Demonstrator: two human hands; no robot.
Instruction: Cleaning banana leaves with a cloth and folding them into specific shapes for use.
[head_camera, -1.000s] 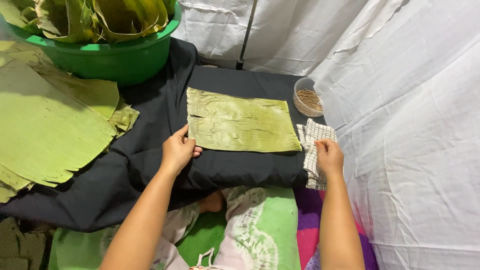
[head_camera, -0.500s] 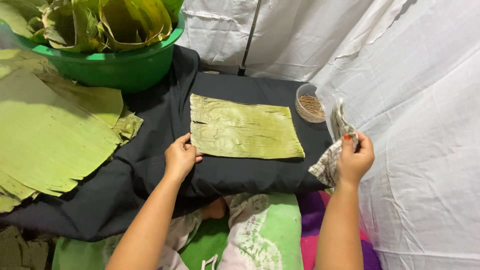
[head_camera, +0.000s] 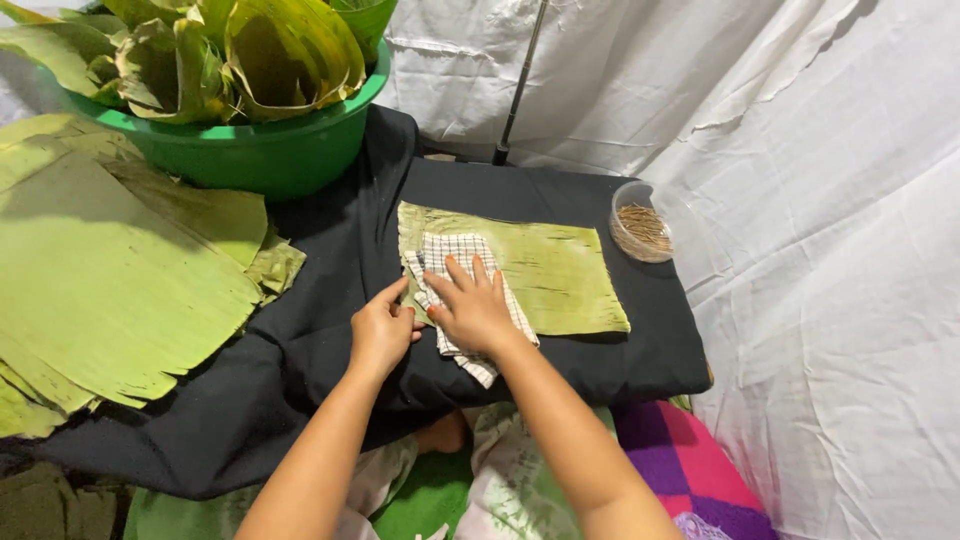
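We've got our right hand (head_camera: 470, 305) flat on the checked cloth (head_camera: 462, 290) atop the banana leaf (head_camera: 560, 275), left hand (head_camera: 382, 330) pinning the leaf's edge.

White cloth backdrop (head_camera: 800, 150) hung behind and at right, creased, draped down to floor. Thin dark pole (head_camera: 520, 85) stood against it. Low tabletop (head_camera: 640, 350) covered in black cloth. Green basin (head_camera: 270, 150) sat at back left. Bright pink and purple mat (head_camera: 690, 465) lay underneath at right. Light even, soft shadows.
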